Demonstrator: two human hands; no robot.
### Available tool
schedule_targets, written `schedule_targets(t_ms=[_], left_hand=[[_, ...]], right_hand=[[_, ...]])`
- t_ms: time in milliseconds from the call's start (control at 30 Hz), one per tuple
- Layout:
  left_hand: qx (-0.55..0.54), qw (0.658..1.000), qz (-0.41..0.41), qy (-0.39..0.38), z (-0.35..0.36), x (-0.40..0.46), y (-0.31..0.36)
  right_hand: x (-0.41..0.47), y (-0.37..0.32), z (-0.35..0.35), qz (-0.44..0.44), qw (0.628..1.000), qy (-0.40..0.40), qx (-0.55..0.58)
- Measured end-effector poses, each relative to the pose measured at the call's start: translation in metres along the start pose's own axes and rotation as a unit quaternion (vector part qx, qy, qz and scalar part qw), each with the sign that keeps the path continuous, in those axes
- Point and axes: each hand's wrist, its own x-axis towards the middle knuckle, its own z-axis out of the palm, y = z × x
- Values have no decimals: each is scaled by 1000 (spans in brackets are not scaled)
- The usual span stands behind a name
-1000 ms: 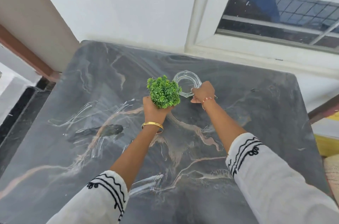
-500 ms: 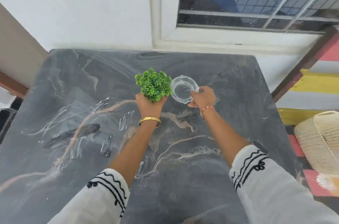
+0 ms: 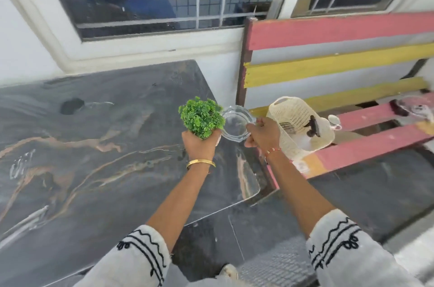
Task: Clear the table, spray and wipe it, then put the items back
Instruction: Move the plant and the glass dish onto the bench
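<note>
Step in hand: judged to be the clearing stage; both items are lifted off the marble bench [image 3: 94, 145] and carried toward the slatted seat [image 3: 366, 145] on the person's right.
Left hand [image 3: 199, 143]: fingers curled round the base of the small artificial green plant [image 3: 201, 116], gripping it from below with the foliage upright above the fist. The pot itself is hidden inside the grip.
Right hand [image 3: 263, 132]: fingers curled, pinching the near rim of the clear glass ashtray [image 3: 237, 125], which is held roughly level.
Location of items: plant and ashtray sit just beside each other in the air over the right edge of the marble bench, the ashtray nearest the seat; whether they touch cannot be told.
Landing area: a woven cream bag [image 3: 298, 127] rests on the seat just beyond the right hand; a small white object further right is too blurred to name.
Advice, ashtray: a rim pinch on smooth glass is a weak hold; keep it level and lower it flat onto a slat, not over a gap.
Advice, plant: set it down upright, on a slat and away from the seat edge, before loosening the fingers.
Risk: gaps between slats could tip or pass small items.
Bench surface: no other item shows on the visible part; wet-looking streaks at left.
</note>
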Motion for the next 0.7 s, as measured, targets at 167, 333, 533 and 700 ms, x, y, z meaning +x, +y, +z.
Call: schedule_targets(t_ms=[167, 333, 533, 700], left_hand=[[7, 997, -29, -77, 89, -54, -5], [18, 991, -22, -128, 167, -89, -10], [37, 980, -26, -194, 249, -105, -36], [47, 977, -81, -193, 337, -101, -68]], right_hand=[[8, 40, -106, -1, 995, 89, -42], [24, 78, -183, 64, 989, 135, -7], [60, 113, -245, 117, 978, 164, 55], [132, 150, -289, 143, 975, 164, 44]])
